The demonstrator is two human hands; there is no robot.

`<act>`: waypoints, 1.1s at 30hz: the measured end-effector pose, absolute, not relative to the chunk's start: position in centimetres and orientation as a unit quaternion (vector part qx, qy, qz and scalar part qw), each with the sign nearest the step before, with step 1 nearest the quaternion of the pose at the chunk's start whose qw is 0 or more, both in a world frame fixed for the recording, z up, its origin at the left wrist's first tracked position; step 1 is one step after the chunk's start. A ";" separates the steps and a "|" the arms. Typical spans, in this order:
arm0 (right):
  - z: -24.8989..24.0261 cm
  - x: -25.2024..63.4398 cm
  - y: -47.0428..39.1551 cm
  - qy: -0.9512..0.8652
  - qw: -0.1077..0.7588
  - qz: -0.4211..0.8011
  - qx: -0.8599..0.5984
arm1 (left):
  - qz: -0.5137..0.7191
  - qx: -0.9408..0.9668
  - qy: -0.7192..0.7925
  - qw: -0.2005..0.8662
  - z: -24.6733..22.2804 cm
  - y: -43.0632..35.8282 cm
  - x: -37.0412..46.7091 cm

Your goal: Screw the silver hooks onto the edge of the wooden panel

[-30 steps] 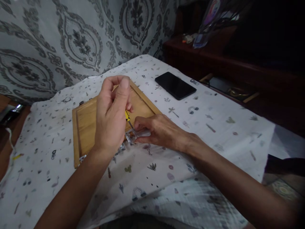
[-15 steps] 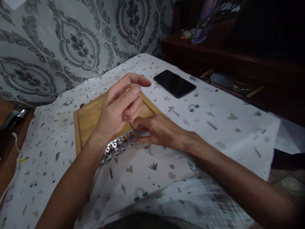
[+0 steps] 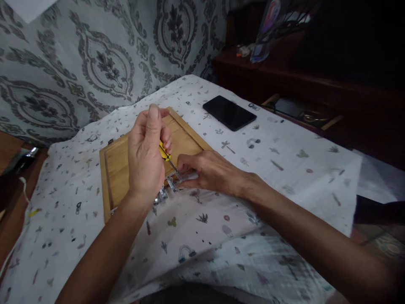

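Note:
My left hand (image 3: 147, 154) is wrapped round the yellow and black handle of a screwdriver (image 3: 165, 152). The screwdriver's thin shaft slants down to the right, its tip by a metal clip at the near edge of a wooden board (image 3: 186, 135) with a raised rim. Thumb and fingers of my right hand (image 3: 205, 171) pinch the end metal clip (image 3: 179, 176) there, partly hidden by the fingers. Another shiny metal clip (image 3: 171, 184) sits just left of it, and more along that edge are partly covered by my left hand and wrist.
A black phone (image 3: 229, 112) lies on the patterned white cloth (image 3: 278, 177) beyond my right hand. A dark red cabinet (image 3: 284, 80) with an open drawer (image 3: 303, 112) stands at the right. A patterned wall covering (image 3: 107, 55) rises behind, and a white cable (image 3: 27, 198) hangs at the left.
My left hand has rolled over, its thumb now pointing up, and the yellow screwdriver handle has come into view. My right hand stays at the same clip.

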State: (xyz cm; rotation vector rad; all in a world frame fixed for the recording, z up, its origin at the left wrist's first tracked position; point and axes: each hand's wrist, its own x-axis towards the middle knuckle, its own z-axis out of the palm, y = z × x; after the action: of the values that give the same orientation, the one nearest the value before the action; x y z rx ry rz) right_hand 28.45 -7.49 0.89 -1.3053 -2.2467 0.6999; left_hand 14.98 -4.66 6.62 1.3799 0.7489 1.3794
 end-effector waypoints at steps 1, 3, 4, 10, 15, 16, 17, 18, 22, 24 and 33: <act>0.8 28.4 -7.5 -0.814 0.228 0.254 -0.471 | 0.579 0.562 0.307 0.505 6.6 -4.8 15.2; 0.7 28.4 -7.5 -0.811 0.233 0.258 -0.470 | 0.584 0.557 0.299 0.510 6.4 -4.9 15.5; 0.7 28.4 -7.5 -0.809 0.233 0.260 -0.473 | 0.582 0.559 0.295 0.512 6.3 -4.9 15.6; 0.9 28.4 -7.5 -0.807 0.243 0.265 -0.469 | 0.487 0.631 0.242 0.553 6.7 -3.3 14.6; 0.9 28.5 -7.5 -0.809 0.245 0.263 -0.466 | 0.374 0.658 0.227 0.612 7.4 -2.1 13.4; 0.9 28.5 -7.5 -0.809 0.245 0.264 -0.465 | 0.375 0.659 0.226 0.612 7.3 -2.2 13.4; 0.9 28.5 -7.5 -0.808 0.245 0.266 -0.465 | 0.381 0.660 0.225 0.608 7.3 -2.3 13.4; 0.9 28.5 -7.5 -0.808 0.244 0.266 -0.465 | 0.388 0.661 0.222 0.603 7.2 -2.6 13.4; 1.0 28.4 -7.7 -0.806 0.238 0.259 -0.475 | 0.446 0.657 0.202 0.573 7.4 -3.7 13.5; 1.0 28.4 -7.7 -0.805 0.237 0.259 -0.478 | 0.478 0.649 0.199 0.558 7.9 -4.0 13.5; 1.2 28.4 -7.7 -0.800 0.234 0.273 -0.480 | 0.554 0.586 0.266 0.528 7.5 -4.6 13.9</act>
State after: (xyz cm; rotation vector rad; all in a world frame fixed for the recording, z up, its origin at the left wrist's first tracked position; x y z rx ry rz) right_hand 28.36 -7.68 1.22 -1.3178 -2.1971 0.7484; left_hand 13.91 -4.58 7.54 1.4011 0.6358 1.3245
